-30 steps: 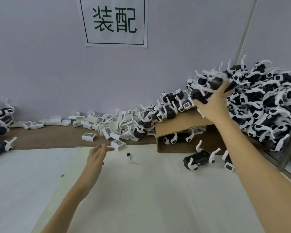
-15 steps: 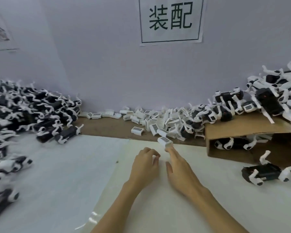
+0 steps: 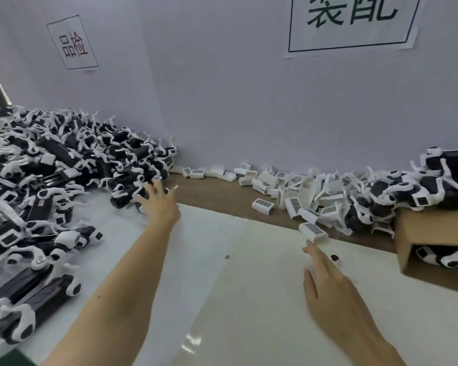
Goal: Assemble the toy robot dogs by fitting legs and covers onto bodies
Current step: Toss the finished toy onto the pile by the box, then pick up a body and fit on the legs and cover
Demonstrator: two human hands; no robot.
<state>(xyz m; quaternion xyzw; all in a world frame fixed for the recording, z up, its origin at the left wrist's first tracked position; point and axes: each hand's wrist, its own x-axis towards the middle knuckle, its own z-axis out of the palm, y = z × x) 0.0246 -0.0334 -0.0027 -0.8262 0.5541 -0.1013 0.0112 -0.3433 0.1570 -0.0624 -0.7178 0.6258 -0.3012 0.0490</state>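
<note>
The left hand (image 3: 158, 204) is reaching far and left, its fingers (image 3: 154, 187) spread and straight, the tips arriving at a black-and-white toy dog (image 3: 126, 194) at the near edge of the left heap (image 3: 50, 180); nothing is yet gripped. The right hand (image 3: 328, 283) is lying flat over the white sheet (image 3: 222, 286), fingers extended and holding nothing, the index tip just short of one white cover (image 3: 313, 231) at the sheet's far edge. Half a second ago both hands were together at this cover; the left has since swung away toward the heap, which suggests the next body is being fetched while the cover is waiting. Counts: two hands; one cover isolated near the fingertip; a scatter of covers (image 3: 288, 188) along the brown strip at the wall, too many and too overlapped to count; dogs in the left heap and in a second heap at the right (image 3: 421, 186) likewise uncountable; one cardboard box (image 3: 434, 228); two wall signs, one at the left (image 3: 73, 43) and one at the right (image 3: 352, 22).
</note>
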